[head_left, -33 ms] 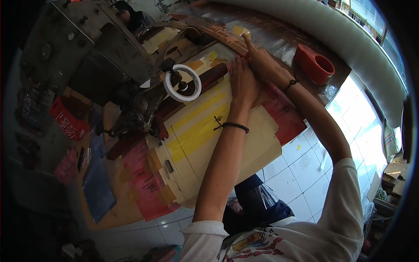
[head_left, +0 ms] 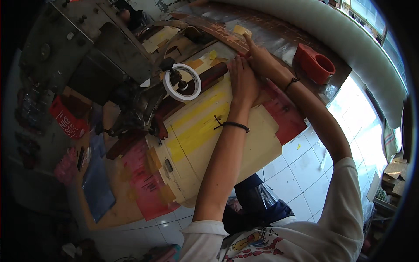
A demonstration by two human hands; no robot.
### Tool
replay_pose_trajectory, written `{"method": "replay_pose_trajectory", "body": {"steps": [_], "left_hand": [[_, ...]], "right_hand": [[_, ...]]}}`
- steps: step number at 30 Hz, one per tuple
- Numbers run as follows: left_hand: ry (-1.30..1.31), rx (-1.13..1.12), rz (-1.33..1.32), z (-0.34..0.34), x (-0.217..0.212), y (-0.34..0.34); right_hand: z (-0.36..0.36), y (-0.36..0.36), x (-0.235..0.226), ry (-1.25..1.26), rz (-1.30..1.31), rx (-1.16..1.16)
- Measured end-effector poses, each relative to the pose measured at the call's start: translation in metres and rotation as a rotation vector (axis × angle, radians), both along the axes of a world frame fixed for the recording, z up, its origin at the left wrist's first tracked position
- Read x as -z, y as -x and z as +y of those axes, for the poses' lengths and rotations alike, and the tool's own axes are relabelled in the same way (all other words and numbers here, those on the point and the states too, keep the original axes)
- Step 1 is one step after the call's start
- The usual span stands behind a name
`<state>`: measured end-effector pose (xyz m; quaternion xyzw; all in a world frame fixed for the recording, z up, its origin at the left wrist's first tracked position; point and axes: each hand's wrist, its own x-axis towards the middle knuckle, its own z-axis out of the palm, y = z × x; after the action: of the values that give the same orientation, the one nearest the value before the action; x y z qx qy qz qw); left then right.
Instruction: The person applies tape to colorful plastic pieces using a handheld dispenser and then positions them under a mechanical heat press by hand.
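My left hand (head_left: 242, 83) lies flat, fingers stretched out, at the far right part of a cream sheet (head_left: 244, 153) with yellow strips on it. Just beyond, my right hand (head_left: 264, 61) reaches out with its forefinger extended. A small yellowish piece (head_left: 242, 30), perhaps a roll of tape, is at that fingertip and seems pinched; the thumb is hidden. Left of my left hand, a dark red bar (head_left: 214, 75) lies across the sheet. A white ring-shaped roll (head_left: 195, 89) hangs on the metal machine (head_left: 144, 105) over the bar.
A red tape dispenser (head_left: 315, 64) stands on the brown board (head_left: 336, 70) at the right. A pale padded roll (head_left: 366, 48) borders the far side. Red sheets (head_left: 146, 187) lie under the cream one. At left are a red container (head_left: 67, 120) and blue plastic (head_left: 98, 192).
The small yellowish piece at my right fingertip has turned slightly and shows a different side. My right forefinger has shifted a little; my left hand stays in place.
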<state>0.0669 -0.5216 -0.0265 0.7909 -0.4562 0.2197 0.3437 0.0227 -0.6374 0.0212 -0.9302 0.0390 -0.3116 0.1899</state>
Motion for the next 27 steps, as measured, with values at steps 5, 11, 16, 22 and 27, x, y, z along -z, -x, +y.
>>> {"method": "replay_pose_trajectory", "body": {"steps": [5,11,16,22,27], "left_hand": [[-0.055,0.045,0.139,0.002,-0.011,0.007],[-0.129,0.074,0.088,0.004,-0.015,0.008],[-0.18,0.091,0.133,0.007,-0.012,0.003],[-0.231,-0.028,0.107,0.004,-0.009,0.003],[-0.264,-0.07,0.112,0.004,-0.01,-0.001]], "right_hand": [[-0.007,-0.004,0.002,-0.192,0.126,0.05],[-0.024,-0.01,0.017,0.108,0.013,0.227],[-0.031,-0.006,0.018,-0.095,-0.003,0.1],[-0.028,0.003,0.012,-0.11,0.049,0.017],[0.001,-0.002,0.012,0.053,0.018,0.131]]}}
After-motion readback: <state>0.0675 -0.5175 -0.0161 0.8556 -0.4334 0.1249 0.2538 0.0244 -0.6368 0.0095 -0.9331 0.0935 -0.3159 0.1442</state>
